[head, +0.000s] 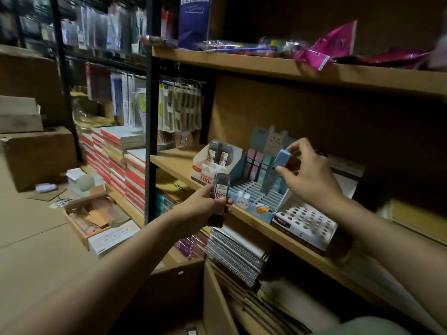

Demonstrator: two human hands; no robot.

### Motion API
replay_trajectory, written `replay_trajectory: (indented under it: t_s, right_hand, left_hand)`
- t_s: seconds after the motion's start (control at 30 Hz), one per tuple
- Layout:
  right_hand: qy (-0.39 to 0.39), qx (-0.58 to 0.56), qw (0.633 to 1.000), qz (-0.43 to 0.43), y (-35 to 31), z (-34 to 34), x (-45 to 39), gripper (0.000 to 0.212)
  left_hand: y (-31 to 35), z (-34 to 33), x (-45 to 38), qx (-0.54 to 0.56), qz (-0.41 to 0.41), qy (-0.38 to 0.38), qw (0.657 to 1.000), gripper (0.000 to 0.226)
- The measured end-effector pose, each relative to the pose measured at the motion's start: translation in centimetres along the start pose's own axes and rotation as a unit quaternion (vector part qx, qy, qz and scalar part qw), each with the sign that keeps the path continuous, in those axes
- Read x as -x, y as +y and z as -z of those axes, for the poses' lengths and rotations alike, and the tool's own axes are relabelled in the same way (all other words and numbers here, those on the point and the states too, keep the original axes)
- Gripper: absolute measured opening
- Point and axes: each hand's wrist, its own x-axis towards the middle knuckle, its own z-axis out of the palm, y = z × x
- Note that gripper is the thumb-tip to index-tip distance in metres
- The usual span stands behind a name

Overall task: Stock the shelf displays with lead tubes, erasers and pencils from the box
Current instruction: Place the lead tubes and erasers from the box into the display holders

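Lead tubes (219, 197), dark smoky plastic with white and red labels, sit upright in the left hand (205, 201), fingers curled round the bunch and thumb pressed on the front label, just in front of the wooden shelf (251, 220) edge. At 12 o'clock from that hand a white and red cardboard display box (212, 165) on the shelf holds two more tubes of the same kind (220, 153), standing upright at its back. At 3 o'clock from this box stands a light blue cardboard display (256, 189) with a rabbit-shaped backboard and a grid of narrow slots; pastel pink and green stick erasers (257, 160) stand in its rear row. The right hand (307, 172) hovers over this display, thumb and fingertips pinching a blue rectangular stick eraser (280, 163), tilted, its lower end over the slots; whether it touches them cannot be told. At 4 o'clock from the blue display lies a slanted white tray (307, 223) with rows of round holes. Spiral notebooks (235, 252) with wire bindings lie stacked on the level below.
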Motion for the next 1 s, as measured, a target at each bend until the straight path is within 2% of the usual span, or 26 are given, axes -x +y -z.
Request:
replay_trajectory:
  t_s: [0.1,0.23,0.4,0.47,0.67,1.0]
  right_hand:
    - [0.025,0.058,0.998,0.025,0.3,1.9,-2.2,0.037]
    - [0.003,0.132,0.990,0.052,0.8,2.2,-4.3,0.036]
    - [-0.012,0.304,0.950,0.063,2.3,0.2,-5.7,0.021]
    - [-0.015,0.339,0.939,0.058,2.9,-0.5,-6.1,0.018]
    - [-0.037,0.374,0.927,0.008,3.9,-1.3,-6.4,0.014]
    - [-0.043,0.383,0.923,-0.008,4.0,-1.4,-6.0,0.017]
  left_hand:
    - [0.9,-1.0,-1.2,-0.032,-0.036,0.004,0.999,0.028]
    - [0.4,-1.6,-3.4,-0.057,-0.057,-0.021,0.997,0.028]
    - [-1.9,-1.0,-5.8,-0.033,-0.041,-0.037,0.998,0.031]
    - [-2.3,-0.6,-6.4,-0.014,-0.041,-0.031,0.999,0.032]
    - [-2.9,-1.0,-7.6,-0.042,-0.054,-0.026,0.997,0.028]
    - [-3.2,-1.1,-8.2,-0.055,-0.045,-0.006,0.997,0.023]
